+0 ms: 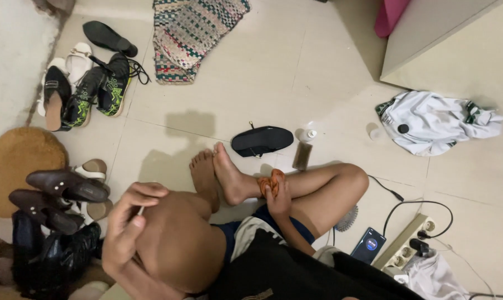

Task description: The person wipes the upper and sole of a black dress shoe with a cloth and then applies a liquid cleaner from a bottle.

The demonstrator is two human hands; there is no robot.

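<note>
I sit on a tiled floor with my legs folded. My left hand (124,229) rests against my left knee, its fingers pinched on a small thin pale object (141,211) that I cannot identify. My right hand (279,200) lies by my ankle and grips a crumpled orange cloth (271,180). A black flat shoe (261,140) lies on the floor just beyond my feet. Beside it stand a small dark bottle (302,155) and a white cap (311,134).
Several shoes lie in a heap at the left (68,191) and at the top left (90,83). A woven rug (193,33) lies at the back, a white garment (435,119) at the right. A power strip (410,244), a phone (369,244) and cables lie at the lower right.
</note>
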